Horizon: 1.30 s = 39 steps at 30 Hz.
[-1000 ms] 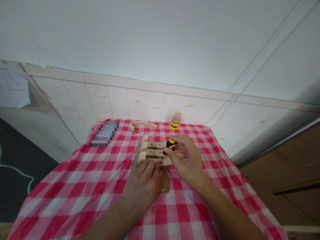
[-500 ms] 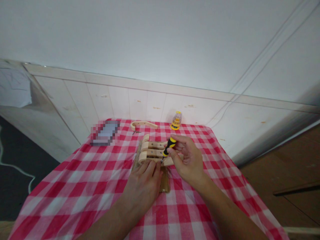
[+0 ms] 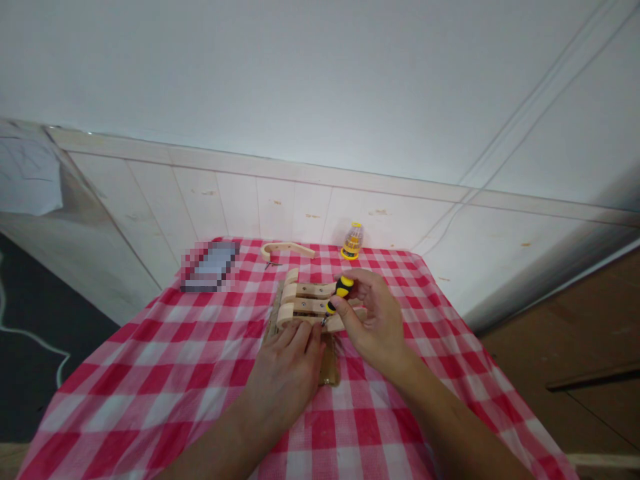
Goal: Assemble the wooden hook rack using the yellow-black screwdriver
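A yellow-and-black screwdriver [image 3: 344,287] is held in the closed fingers of my right hand [image 3: 377,317]. It tilts, and its tip reaches down to the nearest wooden hook [image 3: 337,324], close to my left fingertips. My left hand [image 3: 285,363] rests on that hook with its fingers curled over it, hiding much of it. Farther back, a middle wooden hook [image 3: 313,305] and a far wooden hook [image 3: 310,289] lie across the same brown board [image 3: 330,371], with dark screw heads visible in them.
A loose wooden hook [image 3: 290,247] lies near the table's back edge, with a few screws [image 3: 273,264] before it. A clear-and-yellow bit case [image 3: 352,241] stands to its right. A blurred, phone-like object [image 3: 213,265] is at left. The checked tablecloth [image 3: 390,427] meets the wall.
The screwdriver handle has turned in my right fingers and tilted slightly, and that hand's grip has shifted a little. My left hand stays on the nearest hook.
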Available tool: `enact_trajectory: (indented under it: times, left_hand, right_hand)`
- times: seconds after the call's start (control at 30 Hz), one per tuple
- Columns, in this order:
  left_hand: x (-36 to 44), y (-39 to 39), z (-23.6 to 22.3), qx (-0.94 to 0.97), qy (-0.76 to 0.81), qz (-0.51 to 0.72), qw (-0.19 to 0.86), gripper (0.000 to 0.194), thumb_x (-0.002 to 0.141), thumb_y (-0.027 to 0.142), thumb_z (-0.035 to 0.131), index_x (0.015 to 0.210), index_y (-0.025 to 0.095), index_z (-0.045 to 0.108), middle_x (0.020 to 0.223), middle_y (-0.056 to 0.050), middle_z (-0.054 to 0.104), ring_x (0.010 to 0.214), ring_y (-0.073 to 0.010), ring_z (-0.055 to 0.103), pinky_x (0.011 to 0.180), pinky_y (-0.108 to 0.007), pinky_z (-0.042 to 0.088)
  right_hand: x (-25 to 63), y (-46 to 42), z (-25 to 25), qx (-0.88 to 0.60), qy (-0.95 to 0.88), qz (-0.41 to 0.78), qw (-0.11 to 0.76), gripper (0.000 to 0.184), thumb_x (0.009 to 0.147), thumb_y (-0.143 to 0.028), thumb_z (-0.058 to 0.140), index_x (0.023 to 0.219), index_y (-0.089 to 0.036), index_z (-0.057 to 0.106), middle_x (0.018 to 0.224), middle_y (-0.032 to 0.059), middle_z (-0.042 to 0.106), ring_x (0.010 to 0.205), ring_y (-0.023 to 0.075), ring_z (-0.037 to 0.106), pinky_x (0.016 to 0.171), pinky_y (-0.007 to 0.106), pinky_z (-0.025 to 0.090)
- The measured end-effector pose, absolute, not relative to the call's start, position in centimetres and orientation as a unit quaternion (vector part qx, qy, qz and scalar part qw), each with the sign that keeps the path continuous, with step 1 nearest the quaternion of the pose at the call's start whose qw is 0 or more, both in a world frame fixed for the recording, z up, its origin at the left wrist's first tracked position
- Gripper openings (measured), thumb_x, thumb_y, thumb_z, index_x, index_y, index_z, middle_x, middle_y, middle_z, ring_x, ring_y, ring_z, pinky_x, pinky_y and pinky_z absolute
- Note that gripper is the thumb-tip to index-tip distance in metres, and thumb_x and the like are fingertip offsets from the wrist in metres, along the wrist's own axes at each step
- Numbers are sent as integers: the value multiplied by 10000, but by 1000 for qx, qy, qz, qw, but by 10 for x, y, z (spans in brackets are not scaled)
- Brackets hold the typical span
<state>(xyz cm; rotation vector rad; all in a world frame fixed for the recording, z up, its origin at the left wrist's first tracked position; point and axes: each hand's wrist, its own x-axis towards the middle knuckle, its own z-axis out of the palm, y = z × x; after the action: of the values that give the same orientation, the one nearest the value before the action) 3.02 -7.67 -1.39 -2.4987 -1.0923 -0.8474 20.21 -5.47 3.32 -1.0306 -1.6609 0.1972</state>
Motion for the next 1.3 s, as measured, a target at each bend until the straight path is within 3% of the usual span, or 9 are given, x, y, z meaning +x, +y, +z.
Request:
enact_trajectory:
  times: [0.13, 0.67, 0.8, 1.0, 1.3]
  left_hand:
    - [30, -77, -14, -871, -381, -278, 134, 234, 986, 149, 516, 1143, 86, 678, 1017, -135, 715, 966, -288, 705, 812, -453, 624]
    - [30, -77, -15, -865, -374, -304, 136, 207, 974, 137, 541, 1132, 102, 670, 1001, -123, 707, 955, -274, 705, 832, -431, 614]
    - [29, -77, -14, -870, -377, -296, 120, 206, 957, 125, 561, 1131, 102, 668, 1002, -123, 707, 954, -289, 705, 827, -461, 617]
    - [29, -77, -17, -871, -381, -283, 126, 225, 966, 135, 546, 1144, 94, 677, 1028, -129, 715, 989, -289, 703, 848, -458, 622]
    - [31, -78, -16, -864, -394, -288, 123, 216, 977, 138, 528, 1127, 112, 682, 1026, -117, 713, 970, -279, 702, 826, -465, 624]
  right_hand:
    - [202, -55, 38, -431, -726, 69, 531, 365, 928, -201, 688, 1274, -302, 626, 1136, 54, 749, 975, 219, 745, 878, 382, 625]
    - [203, -54, 40, -426, -730, 47, 532, 329, 910, -223, 734, 1220, -296, 653, 1054, 38, 760, 883, 206, 741, 807, 361, 625]
    - [204, -57, 44, -424, -731, 70, 530, 322, 940, -187, 655, 1250, -274, 639, 1062, 52, 757, 864, 190, 748, 786, 343, 635]
    - [208, -57, 36, -418, -722, 112, 541, 355, 975, -185, 578, 1316, -277, 603, 1173, 87, 740, 1005, 220, 757, 834, 378, 641]
    - [207, -57, 37, -428, -720, 100, 537, 340, 979, -220, 598, 1314, -276, 624, 1140, 79, 762, 930, 212, 770, 835, 382, 648]
